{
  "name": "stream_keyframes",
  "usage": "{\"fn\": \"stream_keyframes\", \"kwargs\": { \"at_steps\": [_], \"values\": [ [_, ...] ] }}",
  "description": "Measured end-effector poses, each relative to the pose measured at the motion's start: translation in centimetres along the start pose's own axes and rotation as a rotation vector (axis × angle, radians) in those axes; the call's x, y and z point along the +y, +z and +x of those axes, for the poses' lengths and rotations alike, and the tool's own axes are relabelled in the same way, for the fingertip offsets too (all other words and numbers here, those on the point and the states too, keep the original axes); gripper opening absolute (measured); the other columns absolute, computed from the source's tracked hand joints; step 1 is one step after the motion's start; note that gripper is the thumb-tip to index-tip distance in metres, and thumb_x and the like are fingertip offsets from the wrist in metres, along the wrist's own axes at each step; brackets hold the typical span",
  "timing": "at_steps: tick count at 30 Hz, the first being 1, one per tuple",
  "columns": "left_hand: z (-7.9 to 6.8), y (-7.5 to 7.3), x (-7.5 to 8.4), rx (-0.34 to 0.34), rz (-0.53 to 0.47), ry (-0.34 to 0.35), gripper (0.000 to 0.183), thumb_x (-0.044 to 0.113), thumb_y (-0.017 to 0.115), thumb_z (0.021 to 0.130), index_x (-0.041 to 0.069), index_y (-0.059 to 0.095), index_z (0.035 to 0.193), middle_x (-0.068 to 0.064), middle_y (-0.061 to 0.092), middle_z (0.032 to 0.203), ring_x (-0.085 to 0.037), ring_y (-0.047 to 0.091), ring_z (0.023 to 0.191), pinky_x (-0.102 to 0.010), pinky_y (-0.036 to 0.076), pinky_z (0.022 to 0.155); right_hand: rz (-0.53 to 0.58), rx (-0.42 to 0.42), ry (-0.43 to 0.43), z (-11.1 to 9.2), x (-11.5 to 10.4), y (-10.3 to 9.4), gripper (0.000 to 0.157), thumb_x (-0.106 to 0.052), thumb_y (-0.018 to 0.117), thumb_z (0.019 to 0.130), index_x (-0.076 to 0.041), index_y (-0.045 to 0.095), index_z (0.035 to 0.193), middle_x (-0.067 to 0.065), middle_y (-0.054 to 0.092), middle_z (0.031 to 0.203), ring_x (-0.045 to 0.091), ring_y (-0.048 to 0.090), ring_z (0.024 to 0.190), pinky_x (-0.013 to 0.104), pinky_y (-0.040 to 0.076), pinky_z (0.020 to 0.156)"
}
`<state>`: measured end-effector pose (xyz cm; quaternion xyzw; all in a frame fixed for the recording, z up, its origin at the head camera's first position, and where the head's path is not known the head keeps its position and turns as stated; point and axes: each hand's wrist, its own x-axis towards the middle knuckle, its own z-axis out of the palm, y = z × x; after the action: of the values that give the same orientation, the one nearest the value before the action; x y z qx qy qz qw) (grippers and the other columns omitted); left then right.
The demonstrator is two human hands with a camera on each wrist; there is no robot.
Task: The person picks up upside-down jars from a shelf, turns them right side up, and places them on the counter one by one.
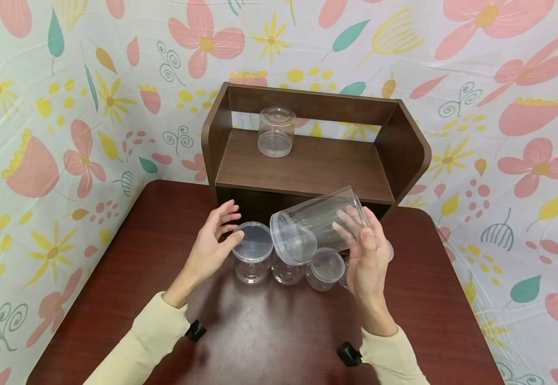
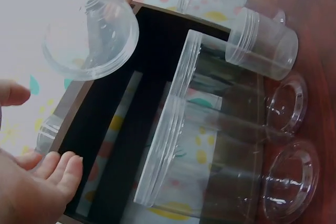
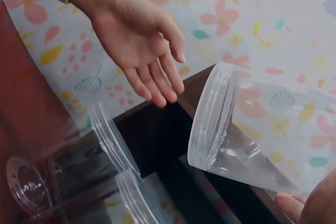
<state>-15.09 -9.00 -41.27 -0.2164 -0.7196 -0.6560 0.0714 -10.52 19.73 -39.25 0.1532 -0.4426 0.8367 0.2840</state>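
Observation:
My right hand [image 1: 370,254] grips a clear plastic jar [image 1: 324,216] near its base, holding it tilted above the table with its lidded end toward the left. My left hand [image 1: 214,238] is raised beside it with fingers spread and relaxed, holding nothing. Just right of that hand stands a lidded clear jar [image 1: 252,243]. In the right wrist view, the left palm [image 3: 136,40] faces the held jar [image 3: 220,124] across a gap. Under the held jar are another clear jar [image 1: 288,274], partly hidden, and a smaller one [image 1: 326,267]. My right hand covers part of a further clear container.
A brown wooden shelf unit [image 1: 308,166] stands at the back of the dark red table [image 1: 240,342]. One clear jar [image 1: 277,133] sits on its upper board toward the left. Flower-patterned cloth [image 1: 115,107] hangs behind and at both sides.

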Motion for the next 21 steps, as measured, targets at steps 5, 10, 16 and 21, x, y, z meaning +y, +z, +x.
{"fn": "stream_keyframes", "kwargs": {
  "at_steps": [5, 10, 16, 21],
  "values": [
    [-0.4, 0.5, -0.1, -0.115, 0.011, -0.022, 0.073, -0.008, 0.068, 0.092, -0.003, 0.033, 0.156, -0.021, 0.042, 0.153, -0.037, 0.049, 0.137, -0.048, 0.044, 0.110, 0.007, -0.005, 0.011, -0.2, 0.5, 0.4, 0.065, -0.028, 0.077, 0.095, 0.009, 0.047, 0.140, 0.028, 0.058, 0.129, 0.038, 0.063, 0.120, 0.043, 0.055, 0.098],
    [-0.5, 1.0, -0.3, -0.189, -0.007, -0.012, 0.078, -0.008, 0.069, 0.091, -0.005, 0.028, 0.157, -0.024, 0.038, 0.156, -0.040, 0.045, 0.140, -0.047, 0.041, 0.114, -0.006, 0.002, 0.015, -0.4, 0.9, 0.9, 0.067, -0.031, 0.078, 0.094, 0.008, 0.047, 0.139, 0.027, 0.059, 0.129, 0.037, 0.063, 0.121, 0.043, 0.055, 0.098],
    [-0.7, 1.4, -0.3, -0.283, -0.060, -0.052, 0.090, -0.005, 0.073, 0.088, -0.002, 0.021, 0.161, -0.022, 0.031, 0.161, -0.041, 0.040, 0.144, -0.051, 0.036, 0.116, -0.033, 0.010, 0.039, -0.5, 1.4, 1.6, 0.070, -0.035, 0.079, 0.094, 0.007, 0.047, 0.139, 0.024, 0.060, 0.129, 0.036, 0.063, 0.122, 0.043, 0.055, 0.099],
    [-0.9, 1.5, -0.2, -0.331, -0.083, -0.142, 0.103, 0.005, 0.081, 0.085, 0.007, 0.016, 0.165, -0.019, 0.031, 0.161, -0.041, 0.039, 0.145, -0.057, 0.038, 0.113, -0.024, 0.027, 0.063, -0.7, 1.7, 2.2, 0.075, -0.038, 0.081, 0.091, 0.008, 0.046, 0.139, 0.023, 0.060, 0.129, 0.033, 0.064, 0.120, 0.043, 0.055, 0.099]
  ]
}}
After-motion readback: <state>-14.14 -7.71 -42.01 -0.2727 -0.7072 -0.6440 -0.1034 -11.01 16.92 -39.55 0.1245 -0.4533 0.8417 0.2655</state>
